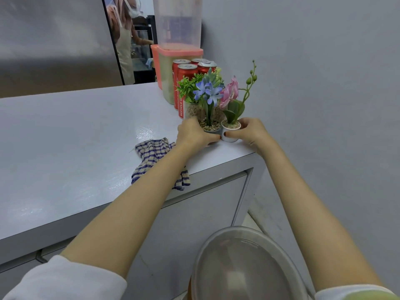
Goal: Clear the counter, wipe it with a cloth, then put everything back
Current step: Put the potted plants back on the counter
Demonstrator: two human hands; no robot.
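Observation:
On the white counter (75, 137), near its right end, stand small pots of artificial plants. My left hand (192, 133) is wrapped around the grey pot of blue flowers (211, 126). My right hand (249, 131) grips the white pot with the pink orchid (230, 129) beside it. Both pots rest on the counter, touching each other. A third pot with green leaves (191, 105) stands just behind them. A blue-checked cloth (151, 156) lies crumpled on the counter under my left forearm, one corner hanging over the front edge.
Behind the plants stand several red drink cans (186, 79) and a tall pink-lidded container (166, 74) with a clear jug (177, 22) on top. A wall runs close on the right. A round clear-lidded bin (244, 267) sits below. A person stands in the far doorway.

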